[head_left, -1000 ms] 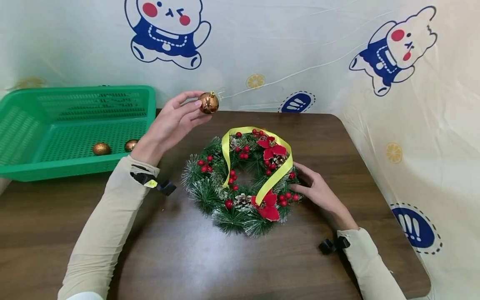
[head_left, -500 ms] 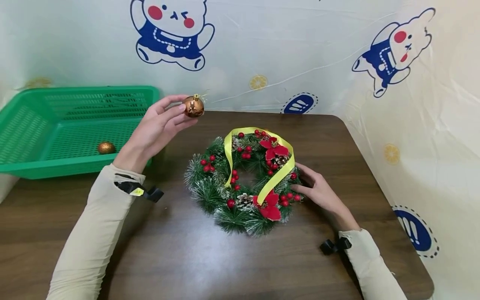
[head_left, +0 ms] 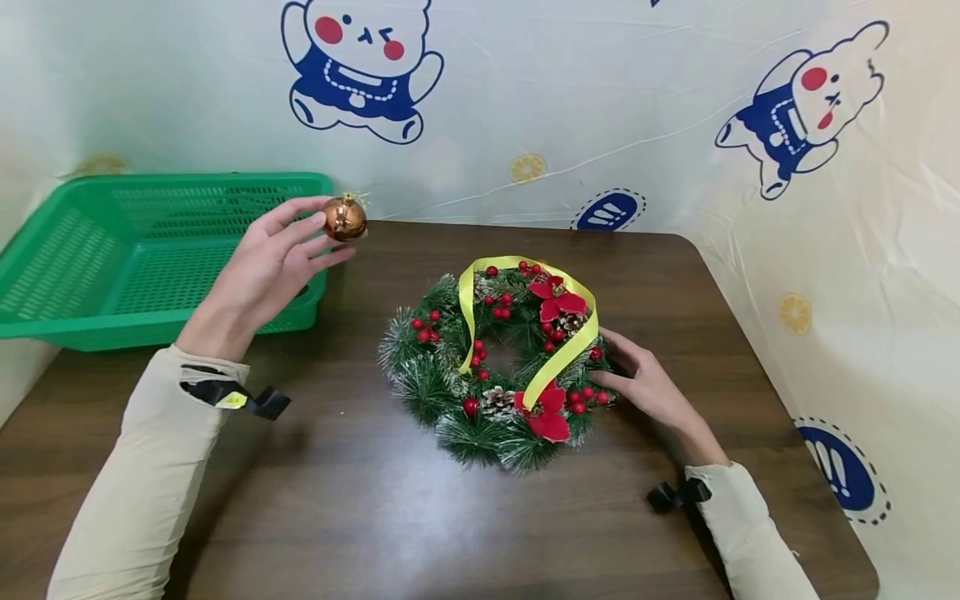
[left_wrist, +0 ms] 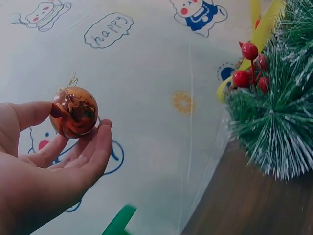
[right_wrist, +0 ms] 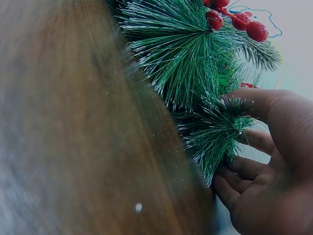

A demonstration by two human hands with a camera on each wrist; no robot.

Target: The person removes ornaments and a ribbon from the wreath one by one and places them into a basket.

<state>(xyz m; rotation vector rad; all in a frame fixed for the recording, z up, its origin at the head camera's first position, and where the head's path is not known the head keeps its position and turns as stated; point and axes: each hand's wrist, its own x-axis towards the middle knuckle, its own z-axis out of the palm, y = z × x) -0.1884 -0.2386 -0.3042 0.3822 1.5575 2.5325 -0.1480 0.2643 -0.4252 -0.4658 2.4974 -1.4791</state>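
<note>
A shiny copper Christmas ball (head_left: 345, 219) with a gold cap and thread is pinched between the thumb and fingers of my left hand (head_left: 258, 271), raised in front of the green basket's right end. The left wrist view shows the ball (left_wrist: 75, 112) at the fingertips. On the table lies a green Christmas wreath (head_left: 423, 387) with red berries, red flowers, pine cones and a loose yellow ribbon (head_left: 561, 361). My right hand (head_left: 651, 385) grips the wreath's right edge; the right wrist view shows thumb and fingers curled round its needles (right_wrist: 215, 129).
A green plastic basket (head_left: 97, 333) stands at the table's back left, partly hidden by my left hand and forearm. The brown wooden table (head_left: 337, 500) ends at a curtain (head_left: 480, 100) printed with cartoon bears, behind and to the right.
My left hand has moved left with the ball, away from the wreath and toward the basket. Balls seen earlier in the basket are now hidden behind it. My right hand keeps its grip.
</note>
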